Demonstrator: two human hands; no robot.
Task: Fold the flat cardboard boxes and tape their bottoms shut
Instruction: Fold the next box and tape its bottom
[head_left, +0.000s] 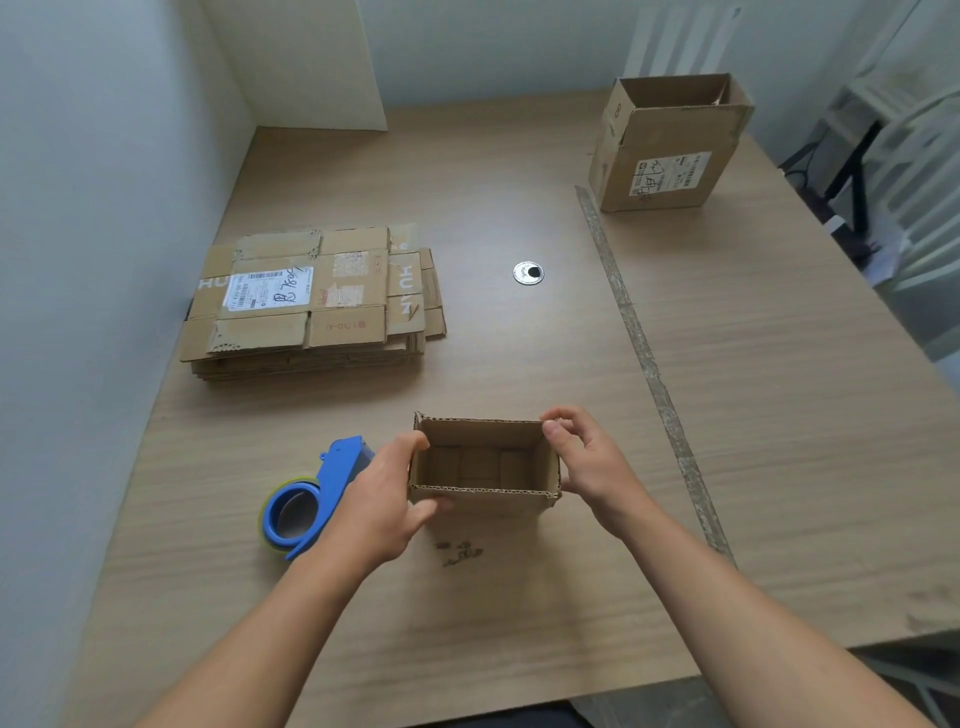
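Bare table (519, 639) lies open between the small box (485, 462) and the near edge, with only a few cardboard crumbs (460, 553) on it. There is also wide free surface toward the right edge, past a worn strip (641, 343) that runs from far to near.

The small box stands near the middle of the near edge, open side up. The left hand (387, 499) grips its left end, thumb on the rim and fingers curled round the near corner. The right hand (587, 462) pinches the far right corner of the rim.

The left hand hides part of the blue tape dispenser (317, 493) just beside it. The box's underside is out of sight.

Its rim is raw corrugated edge, and the bottom flaps lie closed inside.

A stack of flat boxes (311, 301) sits by the left edge, and an upright open box (670, 145) stands at the far right corner.
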